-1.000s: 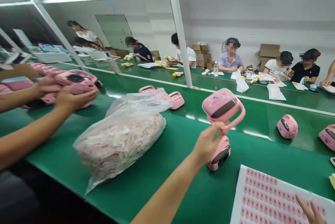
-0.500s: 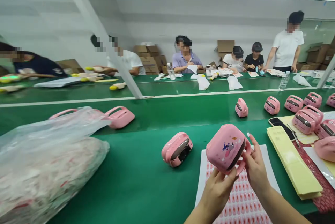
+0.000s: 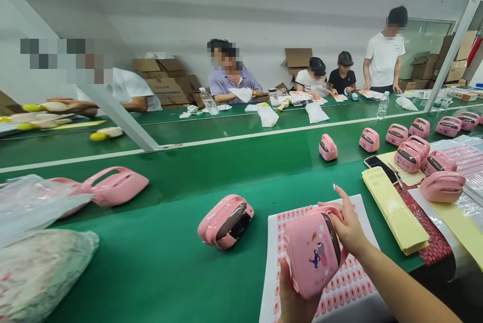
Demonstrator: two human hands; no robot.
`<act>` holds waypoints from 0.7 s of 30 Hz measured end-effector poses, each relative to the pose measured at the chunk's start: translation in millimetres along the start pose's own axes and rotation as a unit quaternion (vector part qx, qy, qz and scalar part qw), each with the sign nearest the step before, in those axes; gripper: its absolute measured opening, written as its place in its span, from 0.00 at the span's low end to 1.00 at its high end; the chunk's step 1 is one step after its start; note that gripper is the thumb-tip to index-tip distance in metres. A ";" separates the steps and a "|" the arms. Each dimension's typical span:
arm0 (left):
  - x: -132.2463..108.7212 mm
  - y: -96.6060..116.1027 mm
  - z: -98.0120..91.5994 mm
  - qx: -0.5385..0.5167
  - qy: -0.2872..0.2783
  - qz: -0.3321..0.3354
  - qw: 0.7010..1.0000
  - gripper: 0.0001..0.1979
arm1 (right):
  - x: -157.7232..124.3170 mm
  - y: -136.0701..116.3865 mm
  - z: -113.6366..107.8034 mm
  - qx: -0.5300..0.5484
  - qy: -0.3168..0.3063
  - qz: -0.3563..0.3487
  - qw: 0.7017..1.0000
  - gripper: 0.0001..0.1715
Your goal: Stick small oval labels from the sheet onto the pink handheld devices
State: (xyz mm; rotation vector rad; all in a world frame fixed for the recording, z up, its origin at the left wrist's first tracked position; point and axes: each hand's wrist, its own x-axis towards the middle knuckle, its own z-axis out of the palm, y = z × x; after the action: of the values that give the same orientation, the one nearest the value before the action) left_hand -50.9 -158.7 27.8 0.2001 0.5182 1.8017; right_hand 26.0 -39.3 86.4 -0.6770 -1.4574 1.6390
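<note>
Both my hands hold a pink plastic handled device (image 3: 311,255), which has a small cartoon figure on its face. My left hand (image 3: 296,300) supports it from below at the bottom edge of the view. My right hand (image 3: 349,225) grips its upper right side, with the index finger raised. Beneath them lies a white sheet of pink labels (image 3: 349,288). To the left, a similar pink device (image 3: 225,221) lies on its side on the green conveyor belt (image 3: 158,242), apart from my hands.
A plastic bag of wrapped pieces (image 3: 41,272) lies at the left. Several pink devices, a phone (image 3: 381,168), a yellow paper stack (image 3: 394,210) and a red mat (image 3: 435,242) are on the right. Co-workers sit beyond a second belt, with cardboard boxes behind them.
The view has swung right. The held device has dropped lower and turned, with its cartoon side now facing me. Both hands still hold it, and the other device appears further left.
</note>
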 end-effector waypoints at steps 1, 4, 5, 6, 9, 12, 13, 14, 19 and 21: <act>1.5 1.5 4.3 -0.004 0.004 -0.006 1.000 0.24 | 0.2 1.3 -2.6 -0.016 0.016 -0.010 1.000 0.40; 4.6 8.4 12.0 0.001 0.051 0.004 0.999 0.22 | -0.1 -3.0 -17.5 -0.041 0.049 -0.017 0.998 0.40; 5.8 10.8 14.1 0.007 0.080 0.018 0.997 0.21 | -1.1 -6.8 -23.3 -0.037 0.055 -0.017 0.998 0.38; 7.3 13.2 16.7 0.012 0.114 0.036 0.993 0.21 | -2.6 -11.5 -28.3 -0.023 0.056 -0.014 0.998 0.34; 13.5 18.6 29.7 0.037 0.212 0.094 0.972 0.26 | -9.1 -25.9 -35.6 0.035 0.039 0.024 0.998 0.19; 19.6 19.7 44.8 0.097 0.256 0.125 0.954 0.31 | -14.1 -34.5 -30.9 0.071 0.013 0.077 0.994 0.17; 20.9 19.1 48.3 0.124 0.260 0.136 0.948 0.32 | -14.7 -35.6 -28.0 0.074 0.006 0.089 0.993 0.18; 21.7 17.9 50.4 0.152 0.259 0.147 0.942 0.32 | -14.9 -35.9 -25.0 0.075 0.000 0.099 0.992 0.18; 21.7 10.8 48.0 0.241 0.228 0.207 0.920 0.31 | -13.3 -30.2 -13.4 0.057 -0.017 0.110 0.992 0.15; 21.4 9.1 46.7 0.246 0.221 0.216 0.919 0.32 | -13.6 -27.6 -10.2 0.038 -0.034 0.114 0.992 0.13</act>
State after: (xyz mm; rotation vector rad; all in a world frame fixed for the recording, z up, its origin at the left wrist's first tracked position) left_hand -46.8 -128.9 70.5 0.2653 1.3405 2.1253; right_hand 47.6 -45.6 109.7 -0.7742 -1.3975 1.8989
